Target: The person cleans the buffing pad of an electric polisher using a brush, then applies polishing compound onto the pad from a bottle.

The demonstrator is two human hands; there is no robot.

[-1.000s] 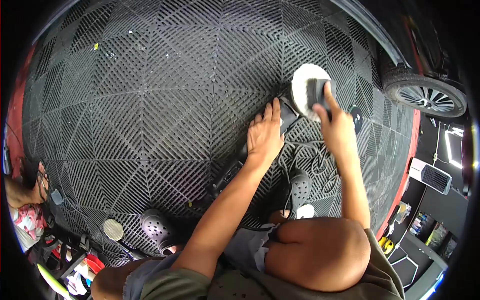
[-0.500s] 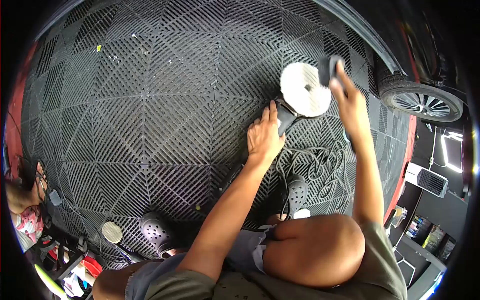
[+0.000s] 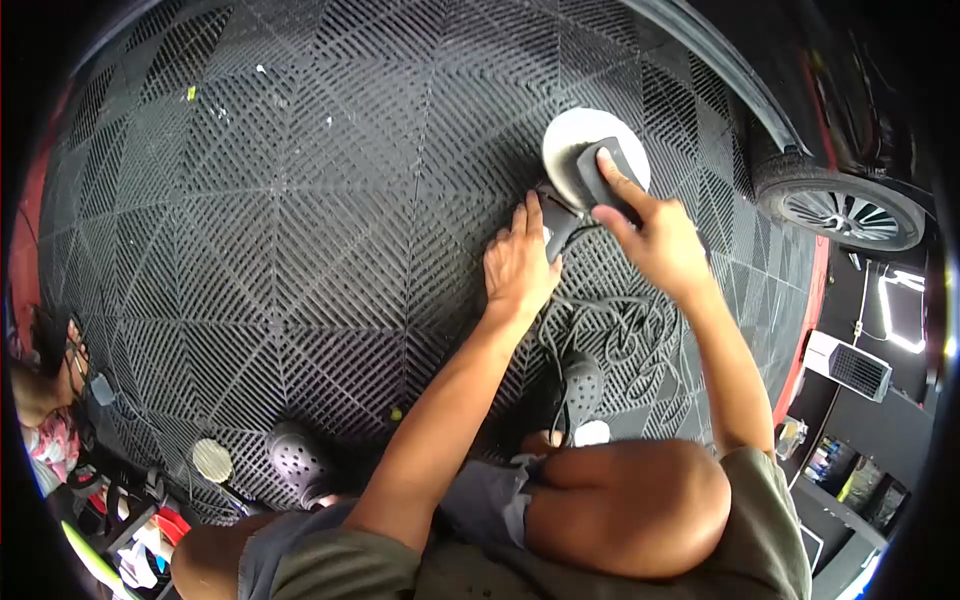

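My left hand (image 3: 517,265) is closed around the dark body of a polisher (image 3: 556,228) lying on the floor mat. Its round white pad (image 3: 578,132) faces up, and its surface looks smooth and blurred. A dark hand brush (image 3: 602,188) is gripped in my right hand (image 3: 664,248), thumb and fingers along its block. The brush lies against the lower right part of the pad; its underside is hidden. From the polisher a cord (image 3: 635,335) runs down into loose coils beside my shoe (image 3: 580,388).
Black slatted tiles (image 3: 340,250) cover the floor. A dark car with a wheel (image 3: 845,215) stands at the right. Another pad-tipped tool (image 3: 212,460) lies lower left, near another person's foot (image 3: 72,365). A shelf with bottles (image 3: 835,465) is at far right.
My right hand has brought the brush left and down onto the pad, from beside its right edge. The pad's ridged texture has turned into a smooth blur. My left hand stays on the polisher.
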